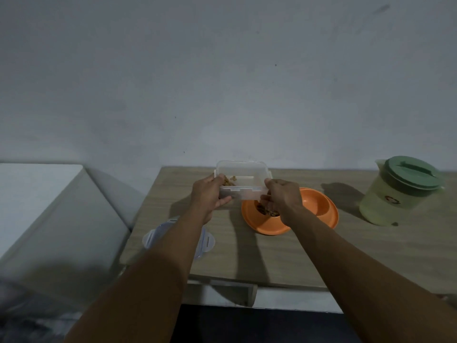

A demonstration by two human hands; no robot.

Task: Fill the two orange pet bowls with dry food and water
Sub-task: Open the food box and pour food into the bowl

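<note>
- The left hand [209, 197] and right hand [284, 197] are each gripping an end of the clear container [241, 180], fingers curled round it, holding it just above the orange pet bowls [319, 206].
- Dry food [228, 181] is lying in the container's left corner; more is sitting in the left bowl.
- The green pitcher [400, 194] is standing well to the right on the table [272, 256].

I logged a wood-grain table [408, 243] against a grey wall [222, 82]; a white surface [37, 189] stood left.
</note>
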